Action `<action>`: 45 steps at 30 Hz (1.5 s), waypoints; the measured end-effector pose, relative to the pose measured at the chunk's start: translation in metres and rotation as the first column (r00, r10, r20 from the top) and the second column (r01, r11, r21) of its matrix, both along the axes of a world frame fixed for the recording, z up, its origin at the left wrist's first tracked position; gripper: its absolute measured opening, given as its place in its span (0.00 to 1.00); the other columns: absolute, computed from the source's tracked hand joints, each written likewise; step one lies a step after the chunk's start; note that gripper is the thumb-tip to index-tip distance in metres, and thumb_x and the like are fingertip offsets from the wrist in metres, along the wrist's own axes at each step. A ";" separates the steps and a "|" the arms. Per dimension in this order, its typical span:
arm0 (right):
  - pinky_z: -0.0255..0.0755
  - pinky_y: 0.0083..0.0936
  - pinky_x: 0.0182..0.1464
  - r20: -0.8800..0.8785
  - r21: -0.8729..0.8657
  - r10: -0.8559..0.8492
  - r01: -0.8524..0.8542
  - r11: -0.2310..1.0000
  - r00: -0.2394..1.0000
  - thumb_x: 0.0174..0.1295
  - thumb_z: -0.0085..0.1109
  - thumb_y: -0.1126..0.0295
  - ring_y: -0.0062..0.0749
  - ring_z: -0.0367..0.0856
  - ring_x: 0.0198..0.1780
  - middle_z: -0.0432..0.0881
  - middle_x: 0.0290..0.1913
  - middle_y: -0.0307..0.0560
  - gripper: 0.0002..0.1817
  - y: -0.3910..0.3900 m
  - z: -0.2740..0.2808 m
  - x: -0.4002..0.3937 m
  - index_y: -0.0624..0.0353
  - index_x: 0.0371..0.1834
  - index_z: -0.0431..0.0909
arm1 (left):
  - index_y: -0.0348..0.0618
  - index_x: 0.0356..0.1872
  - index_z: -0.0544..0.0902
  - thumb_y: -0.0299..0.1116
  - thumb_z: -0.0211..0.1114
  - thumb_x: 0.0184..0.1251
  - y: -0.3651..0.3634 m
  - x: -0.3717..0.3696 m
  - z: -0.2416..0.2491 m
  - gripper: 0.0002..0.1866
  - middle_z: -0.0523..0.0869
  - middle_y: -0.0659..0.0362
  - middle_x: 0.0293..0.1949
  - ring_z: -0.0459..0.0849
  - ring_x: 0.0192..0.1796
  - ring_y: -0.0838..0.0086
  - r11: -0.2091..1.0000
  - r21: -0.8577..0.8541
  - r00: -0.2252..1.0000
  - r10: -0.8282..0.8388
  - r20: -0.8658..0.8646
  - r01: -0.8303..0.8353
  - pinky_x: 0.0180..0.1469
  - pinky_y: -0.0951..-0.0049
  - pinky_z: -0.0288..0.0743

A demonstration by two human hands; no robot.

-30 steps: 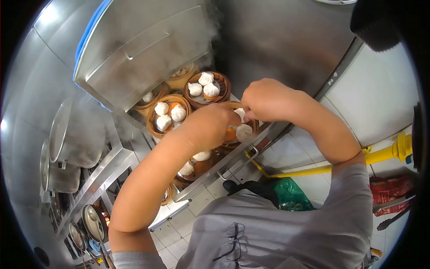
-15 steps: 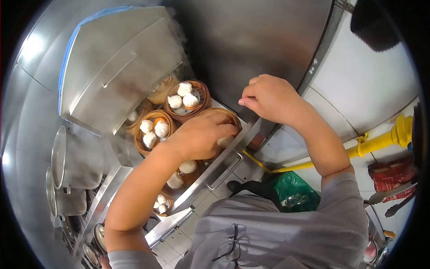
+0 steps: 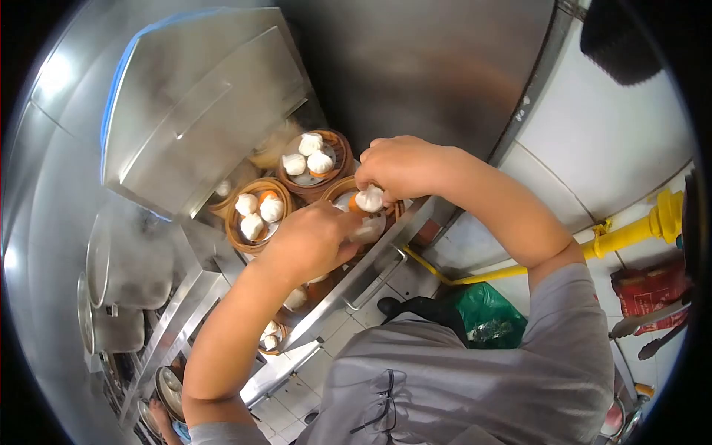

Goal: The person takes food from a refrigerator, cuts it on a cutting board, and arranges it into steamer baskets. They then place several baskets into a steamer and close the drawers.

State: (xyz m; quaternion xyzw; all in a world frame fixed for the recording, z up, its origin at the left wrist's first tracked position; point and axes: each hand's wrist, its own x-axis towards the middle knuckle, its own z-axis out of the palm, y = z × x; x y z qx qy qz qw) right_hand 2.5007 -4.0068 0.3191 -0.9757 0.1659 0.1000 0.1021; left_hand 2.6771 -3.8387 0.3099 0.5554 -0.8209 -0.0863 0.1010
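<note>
A round bamboo steamer basket point(image 3: 335, 191) stands near the front edge of the steel steamer, under both my hands. My right hand point(image 3: 404, 167) reaches down from the right, fingers closed on a white steamed bun point(image 3: 369, 199) with an orange patch beneath it. From the left, my left hand point(image 3: 313, 236) is closed at a second white bun point(image 3: 367, 231) in the same basket; its fingertips are partly hidden. Behind is another bamboo basket point(image 3: 344, 159) with three white buns. To the left, one more basket point(image 3: 231, 231) also holds three buns.
A raised steel lid point(image 3: 200, 111) with steam around it stands at the back left. More buns point(image 3: 295, 298) lie below my left forearm. Steel pots point(image 3: 122, 326) and a co-worker's hand point(image 3: 159, 414) are at left. A yellow pipe point(image 3: 627, 236) runs along the tiled wall.
My right hand has come left and down to a bun in the front basket. My left hand has drawn back leftward, uncovering more of that basket.
</note>
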 end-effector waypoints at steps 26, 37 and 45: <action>0.75 0.40 0.60 0.167 -0.128 0.178 -0.158 0.979 0.970 0.44 0.85 0.52 0.45 0.78 0.60 0.83 0.50 0.46 0.32 0.010 0.016 0.012 0.50 0.55 0.92 | 0.44 0.36 0.86 0.36 0.79 0.59 0.022 0.001 0.000 0.11 0.89 0.52 0.34 0.90 0.43 0.53 0.960 0.021 0.959 0.277 0.066 -0.279 0.46 0.53 0.83; 0.47 0.68 0.85 0.850 -0.360 0.237 0.191 0.913 0.470 0.86 0.35 0.41 0.74 0.49 0.87 0.57 0.86 0.72 0.40 0.149 -0.186 -0.085 0.65 0.83 0.63 | 0.37 0.49 0.87 0.32 0.69 0.82 0.275 0.154 -0.083 0.08 0.86 0.68 0.36 0.78 0.36 0.87 0.236 0.070 0.081 0.575 -0.814 -0.969 0.40 0.82 0.73; 0.17 0.66 0.86 0.881 -0.403 0.289 0.274 0.873 0.375 0.85 0.34 0.38 0.67 0.12 0.89 0.19 0.90 0.68 0.48 0.146 -0.227 -0.023 0.60 0.92 0.29 | 0.31 0.77 0.70 0.37 0.70 0.77 0.372 0.120 -0.329 0.34 0.86 0.41 0.59 0.91 0.38 0.68 -0.051 0.593 -0.403 0.781 -0.478 -0.803 0.35 0.70 0.86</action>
